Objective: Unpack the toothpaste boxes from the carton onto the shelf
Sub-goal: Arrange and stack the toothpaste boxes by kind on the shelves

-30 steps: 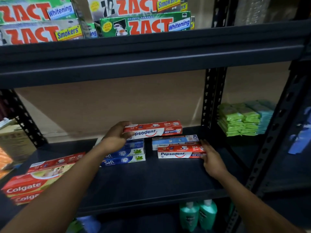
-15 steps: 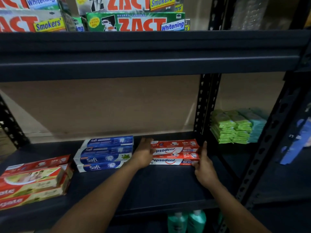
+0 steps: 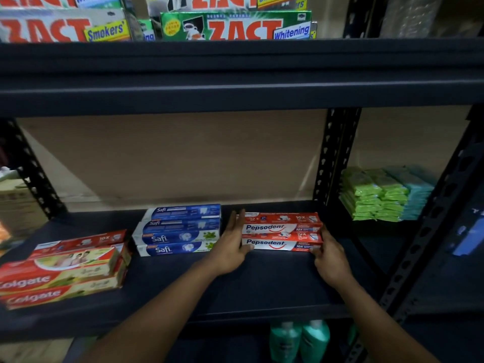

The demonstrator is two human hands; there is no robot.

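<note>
Two red-and-white Pepsodent boxes [image 3: 281, 233] lie stacked on the dark middle shelf [image 3: 262, 284], right of centre. My left hand [image 3: 231, 247] presses flat against the stack's left end, thumb on the lower box's front. My right hand [image 3: 330, 256] holds the stack's right end with its fingertips. To the left lies a stack of blue Safi boxes [image 3: 180, 230], not touched by my hands. Red Colgate boxes [image 3: 62, 271] are piled at the shelf's far left.
Zact boxes [image 3: 235, 26] fill the shelf above. A black upright post [image 3: 334, 158] stands just right of the Pepsodent stack. Green and teal packets [image 3: 382, 195] sit in the neighbouring bay. Teal bottles [image 3: 300, 339] stand below. A cardboard carton [image 3: 15, 203] is at the left edge.
My left hand carried a Pepsodent box to the right and set it on the stack. Both hands now press the stack's ends. The camera has moved closer.
</note>
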